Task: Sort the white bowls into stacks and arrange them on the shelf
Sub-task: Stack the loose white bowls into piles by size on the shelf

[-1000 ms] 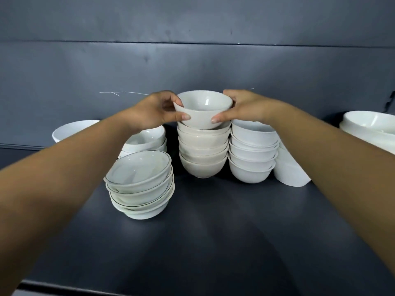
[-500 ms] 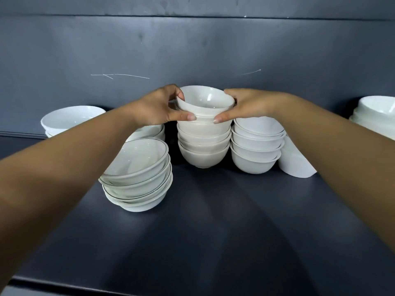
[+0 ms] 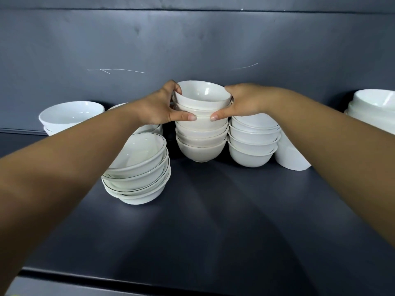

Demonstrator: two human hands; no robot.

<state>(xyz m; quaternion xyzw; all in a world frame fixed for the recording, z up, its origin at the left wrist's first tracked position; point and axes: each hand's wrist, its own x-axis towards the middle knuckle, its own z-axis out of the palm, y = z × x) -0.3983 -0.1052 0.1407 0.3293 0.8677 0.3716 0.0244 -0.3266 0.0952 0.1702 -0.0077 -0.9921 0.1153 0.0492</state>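
My left hand (image 3: 159, 107) and right hand (image 3: 245, 101) grip the middle stack (image 3: 201, 144) of white bowls.
Fingers curl round its upper bowls from either side, thumbs pressed on the front. It stands on the dark shelf (image 3: 213, 221), between a stack of dark-rimmed bowls (image 3: 139, 167) on my left and a plain white stack (image 3: 252, 144) just beside it on my right.

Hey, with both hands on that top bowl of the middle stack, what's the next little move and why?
Probably release: the top bowl looks nested in the middle stack, with left hand and right hand gripping its sides.
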